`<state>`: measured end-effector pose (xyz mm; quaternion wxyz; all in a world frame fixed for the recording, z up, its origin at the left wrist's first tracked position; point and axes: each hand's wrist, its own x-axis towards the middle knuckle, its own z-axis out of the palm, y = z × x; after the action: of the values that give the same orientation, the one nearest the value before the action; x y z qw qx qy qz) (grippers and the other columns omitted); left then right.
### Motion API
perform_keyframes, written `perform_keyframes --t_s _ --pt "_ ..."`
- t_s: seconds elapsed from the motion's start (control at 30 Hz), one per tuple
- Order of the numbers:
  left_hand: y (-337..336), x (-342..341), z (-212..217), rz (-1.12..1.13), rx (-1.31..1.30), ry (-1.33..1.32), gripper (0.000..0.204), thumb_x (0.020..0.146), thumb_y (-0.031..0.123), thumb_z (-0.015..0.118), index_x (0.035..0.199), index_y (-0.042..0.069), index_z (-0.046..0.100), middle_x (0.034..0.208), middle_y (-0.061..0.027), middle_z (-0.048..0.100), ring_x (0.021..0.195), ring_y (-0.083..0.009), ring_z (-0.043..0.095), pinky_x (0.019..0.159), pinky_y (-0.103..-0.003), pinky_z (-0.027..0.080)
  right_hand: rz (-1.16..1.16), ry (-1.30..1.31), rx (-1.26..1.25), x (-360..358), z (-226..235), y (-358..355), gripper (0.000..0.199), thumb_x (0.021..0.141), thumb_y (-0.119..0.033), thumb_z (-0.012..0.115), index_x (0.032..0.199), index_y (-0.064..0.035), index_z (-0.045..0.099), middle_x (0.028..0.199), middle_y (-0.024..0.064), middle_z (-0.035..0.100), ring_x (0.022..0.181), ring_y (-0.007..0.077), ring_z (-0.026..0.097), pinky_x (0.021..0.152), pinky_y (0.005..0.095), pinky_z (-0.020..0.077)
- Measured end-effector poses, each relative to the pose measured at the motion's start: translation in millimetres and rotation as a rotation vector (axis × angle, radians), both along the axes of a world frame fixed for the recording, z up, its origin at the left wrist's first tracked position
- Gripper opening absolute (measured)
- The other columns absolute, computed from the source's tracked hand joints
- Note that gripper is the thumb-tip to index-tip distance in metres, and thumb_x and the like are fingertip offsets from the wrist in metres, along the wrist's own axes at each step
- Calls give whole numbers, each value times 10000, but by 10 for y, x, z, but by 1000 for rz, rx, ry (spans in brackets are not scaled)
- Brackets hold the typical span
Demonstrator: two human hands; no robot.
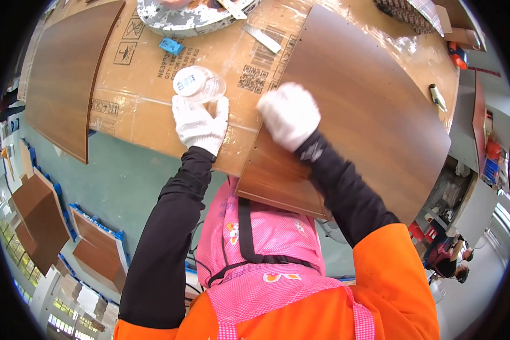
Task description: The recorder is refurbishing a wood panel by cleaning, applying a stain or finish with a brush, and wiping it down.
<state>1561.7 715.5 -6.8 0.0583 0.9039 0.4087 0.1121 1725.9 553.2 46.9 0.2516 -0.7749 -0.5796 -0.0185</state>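
Observation:
My left hand [200, 126], in a white knit glove, grips the near side of a clear jar [213, 86] with a white lid, thumb and fingers about its lower part. The jar is over the cardboard-covered table. My right hand [290, 116], also gloved in white and a little blurred, is closed above the left edge of a brown wood-look panel [368, 107]. Whatever its fingers may hold is hidden. This panel lies slantwise on the cardboard [136, 93] and juts past the near table edge.
Another brown panel [68, 73] lies at the left. Farther back are a blue block [171, 46], a flat pale strip [262, 38] and a paint-spattered round stand [181, 22]. A small tool [437, 97] lies at the right edge. More panels [42, 212] stand at lower left.

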Motion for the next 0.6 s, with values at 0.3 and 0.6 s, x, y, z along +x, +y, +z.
perform_keyframes --t_s 0.3,0.6 --pt "43 -91 130 90 -108 -9 699 910 558 650 1398 60 606 1572 -187 462 1465 -411 374 1245 -485 268 -92 -82 -330 251 166 304 93 862 -130 639 823 -48 659 801 164 599 788 325 664 629 466 537" --pt "-31 35 147 -44 -223 -136 721 906 491 669 1516 158 473 1616 -64 433 1525 -282 313 1271 -452 159 -542 -102 -40 1939 -179 847 196 959 -286 659 994 -94 644 1037 214 595 933 406 648 795 516 545"
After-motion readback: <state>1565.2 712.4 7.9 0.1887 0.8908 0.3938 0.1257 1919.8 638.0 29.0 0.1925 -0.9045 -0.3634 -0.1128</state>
